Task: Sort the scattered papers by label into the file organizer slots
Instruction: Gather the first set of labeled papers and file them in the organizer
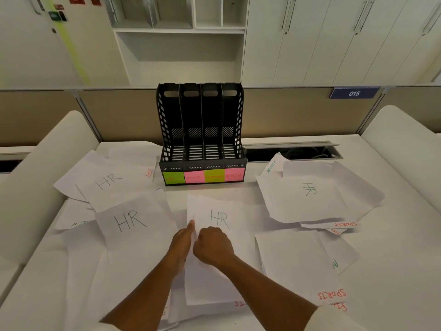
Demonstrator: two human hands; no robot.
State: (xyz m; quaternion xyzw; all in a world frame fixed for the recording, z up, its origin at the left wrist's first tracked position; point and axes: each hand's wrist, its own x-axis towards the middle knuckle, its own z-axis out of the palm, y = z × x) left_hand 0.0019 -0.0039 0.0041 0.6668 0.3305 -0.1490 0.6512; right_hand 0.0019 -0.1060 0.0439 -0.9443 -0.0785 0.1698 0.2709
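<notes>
Both hands meet at centre frame on one HR sheet (pixel 216 217). Left hand (pixel 182 237) has its thumb up along the sheet's left edge, rest of fingers hidden under the paper; right hand (pixel 212 246) is a closed fist pinching the same edge, fingertips hidden too. Sheet's lower part is covered by the forearms.

Hard to read: organizer (pixel 201 134) labels, 4 sticky notes along its front at mid frame, look like HR, SPORTS, FINANCE, ADMIN but faint. Several sheets overlap, words cut off: "SPO" by the organizer's left, "FI" at lower right, an upside-down scrap at left.

Surface: white desk (pixel 393 247), tan partition behind, blue "015" tag (pixel 354 93) upper right, white cabinets and open shelves up top. Cable slot w/ wires right of the organizer.

Count: 4 slots, all showing no paper; 4 HR sheets face up; 2 full SPORTS, 2 ADMIN visible on the right.
</notes>
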